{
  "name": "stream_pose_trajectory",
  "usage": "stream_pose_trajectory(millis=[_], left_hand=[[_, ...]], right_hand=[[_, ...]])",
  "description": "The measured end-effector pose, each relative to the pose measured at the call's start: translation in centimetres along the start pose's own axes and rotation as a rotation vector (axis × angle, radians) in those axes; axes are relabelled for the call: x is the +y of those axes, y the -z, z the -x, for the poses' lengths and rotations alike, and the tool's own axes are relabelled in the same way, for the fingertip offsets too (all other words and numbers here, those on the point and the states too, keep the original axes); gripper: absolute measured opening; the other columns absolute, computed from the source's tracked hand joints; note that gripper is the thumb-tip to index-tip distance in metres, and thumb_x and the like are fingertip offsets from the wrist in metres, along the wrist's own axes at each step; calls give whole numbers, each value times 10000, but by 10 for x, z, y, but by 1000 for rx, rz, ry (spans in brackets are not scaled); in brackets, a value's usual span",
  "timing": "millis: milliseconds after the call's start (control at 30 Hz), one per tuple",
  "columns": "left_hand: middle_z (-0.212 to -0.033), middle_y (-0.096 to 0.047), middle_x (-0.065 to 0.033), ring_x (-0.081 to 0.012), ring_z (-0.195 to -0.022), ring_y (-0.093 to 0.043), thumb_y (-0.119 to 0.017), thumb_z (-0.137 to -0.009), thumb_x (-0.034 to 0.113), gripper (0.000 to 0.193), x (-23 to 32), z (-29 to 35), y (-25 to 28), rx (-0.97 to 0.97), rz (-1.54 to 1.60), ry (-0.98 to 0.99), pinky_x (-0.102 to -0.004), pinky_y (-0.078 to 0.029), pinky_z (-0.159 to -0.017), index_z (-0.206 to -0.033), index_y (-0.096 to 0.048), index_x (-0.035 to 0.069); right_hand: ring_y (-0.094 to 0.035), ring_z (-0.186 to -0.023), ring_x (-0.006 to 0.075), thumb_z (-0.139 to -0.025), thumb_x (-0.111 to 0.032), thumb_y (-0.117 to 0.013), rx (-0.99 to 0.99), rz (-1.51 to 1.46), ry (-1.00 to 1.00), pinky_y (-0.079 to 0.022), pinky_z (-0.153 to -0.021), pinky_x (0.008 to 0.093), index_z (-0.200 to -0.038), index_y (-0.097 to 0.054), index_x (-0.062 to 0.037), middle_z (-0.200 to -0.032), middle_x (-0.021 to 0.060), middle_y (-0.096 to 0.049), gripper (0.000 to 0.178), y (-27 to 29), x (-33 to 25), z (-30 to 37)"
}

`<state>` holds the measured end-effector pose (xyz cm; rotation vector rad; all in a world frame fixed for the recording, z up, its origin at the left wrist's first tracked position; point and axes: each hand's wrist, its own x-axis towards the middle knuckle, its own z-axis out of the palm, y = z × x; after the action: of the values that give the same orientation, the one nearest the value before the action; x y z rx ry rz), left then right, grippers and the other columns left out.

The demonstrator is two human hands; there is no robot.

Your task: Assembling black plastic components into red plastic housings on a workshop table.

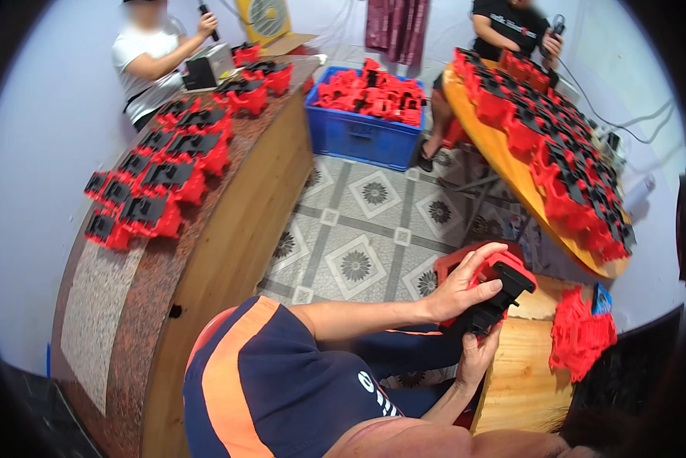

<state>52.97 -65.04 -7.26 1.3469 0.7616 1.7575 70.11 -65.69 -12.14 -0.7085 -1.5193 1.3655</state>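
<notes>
Holding a black and red piece (486,311) in mid-air between both hands, beside the edge of the wooden table (524,374); steadying it from above with the left hand (456,295), with fingers loosely parted and the thumb laid across the black side; gripping the lower end with the right hand (476,365), with the thumb up against the black and the other fingers mostly hidden (hard to tell how tightly curled); liable, by judgement, to twist or tip under an uneven push, because of so flat a hold on top; likely to strike the table edge or drop to the tiled floor (335,229) after a slip, for lack of support underneath; also at risk of knocking the heap of red parts (579,336) or the small blue packet (602,299) with a careless swing to the right.
</notes>
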Motion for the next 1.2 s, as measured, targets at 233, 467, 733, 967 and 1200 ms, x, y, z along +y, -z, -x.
stream_pose_trajectory(millis=[233,467,733,967,1200], left_hand=[[-1442,-350,-142,-227,-1336,-377,-641,-931,298,761,12,-6,22,18,-131,26,-373,-328,-1104,-1517,-204,88],[-1373,-476,-186,-319,-1186,-481,-786,-664,231,1174,63,-6,12,-418,-330,69,-416,-363,-1050,-1558,-44,63],[-1364,-476,-173,-353,-1217,-466,-800,-655,140,1017,70,15,3,-364,-595,-317,-443,-380,-1040,-1523,-271,105],[-1371,-462,-173,-372,-1233,-446,-794,-642,106,1033,117,55,22,-351,-880,-219,-473,-341,-1067,-1524,-256,102],[-1318,-491,-137,-284,-1162,-540,-796,-733,107,928,189,149,56,468,-1236,-187,-435,-411,-1041,-1490,-259,88]], right_hand=[[-496,-1216,203,-882,-95,-697,133,-173,70,-388,-1042,348,-1458,-336,-3,-1329,93,-507,686,-41,3,-13],[-454,-1283,259,-940,-349,-644,200,-363,200,-359,-1093,420,-1493,-283,-42,-1412,113,-440,728,-4,-7,-4],[-471,-1266,215,-986,-112,-565,221,-362,241,-385,-1067,374,-1432,-380,-34,-1416,87,-451,489,-22,-4,10],[-505,-1239,226,-991,-292,-543,99,-689,79,-456,-1009,402,-1383,-405,-28,-1362,105,-489,492,-66,-16,-10],[-394,-1357,292,-857,-747,-465,-453,-302,244,-395,-1031,418,-1514,-282,-23,-1550,159,-309,994,-100,-35,1]])
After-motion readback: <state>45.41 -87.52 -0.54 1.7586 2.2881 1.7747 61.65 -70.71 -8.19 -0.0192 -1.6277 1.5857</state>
